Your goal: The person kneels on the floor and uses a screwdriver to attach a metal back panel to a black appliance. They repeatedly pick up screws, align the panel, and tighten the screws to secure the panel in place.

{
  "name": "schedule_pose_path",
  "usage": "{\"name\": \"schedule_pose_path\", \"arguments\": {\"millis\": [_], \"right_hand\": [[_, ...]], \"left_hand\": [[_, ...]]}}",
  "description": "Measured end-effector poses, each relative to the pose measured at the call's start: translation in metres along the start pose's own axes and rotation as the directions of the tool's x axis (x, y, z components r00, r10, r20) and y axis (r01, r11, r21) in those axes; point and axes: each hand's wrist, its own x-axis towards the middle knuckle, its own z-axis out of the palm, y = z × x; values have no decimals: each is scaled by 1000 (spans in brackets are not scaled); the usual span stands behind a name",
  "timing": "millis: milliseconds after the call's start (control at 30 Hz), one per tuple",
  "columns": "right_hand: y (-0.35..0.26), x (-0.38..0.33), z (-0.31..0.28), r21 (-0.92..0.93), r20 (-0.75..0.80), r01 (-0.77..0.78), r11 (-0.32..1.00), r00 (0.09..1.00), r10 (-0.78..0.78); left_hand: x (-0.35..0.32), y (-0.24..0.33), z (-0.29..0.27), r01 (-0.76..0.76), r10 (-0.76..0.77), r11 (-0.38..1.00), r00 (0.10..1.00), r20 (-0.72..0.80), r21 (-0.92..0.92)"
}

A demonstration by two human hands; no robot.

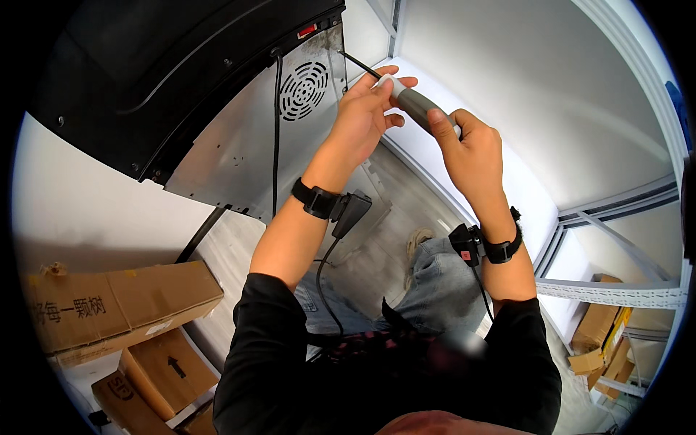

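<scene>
A screwdriver [420, 107] with a grey and white handle and a dark shaft slants up to the left. Its tip meets the right edge of a machine's metal panel [225, 156], near the top corner. My right hand [471, 145] is wrapped round the handle's rear end. Up by the front of the handle, my left hand [367, 109] steadies it between thumb and fingers, its other fingers partly spread. A round slotted vent [304, 91] lies in the panel left of my left hand. Any screw under the tip is too small to make out.
A black cable [276, 145] hangs down the panel below a red switch [307, 31]. The machine's black body [152, 65] fills the upper left. Cardboard boxes [130, 297] are stacked at lower left. White metal framing [616, 290] stands at right, with more cartons [598, 326] behind.
</scene>
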Motion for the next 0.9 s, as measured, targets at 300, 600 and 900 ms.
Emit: {"name": "schedule_pose_path", "arguments": {"millis": [300, 600, 900], "right_hand": [[6, -2, -2, 109, 165, -86, 990, 984, 67], [20, 4, 2, 350, 476, -223, 910, 879, 32], [68, 27, -11, 262, 483, -41, 964, 871, -94]], "left_hand": [[4, -20, -12, -59, 59, 998, 998, -1, 1], [2, -20, 8, -24, 65, 975, 981, -183, 220], [16, -62, 26, -18, 33, 957, 998, -45, 289]]}}
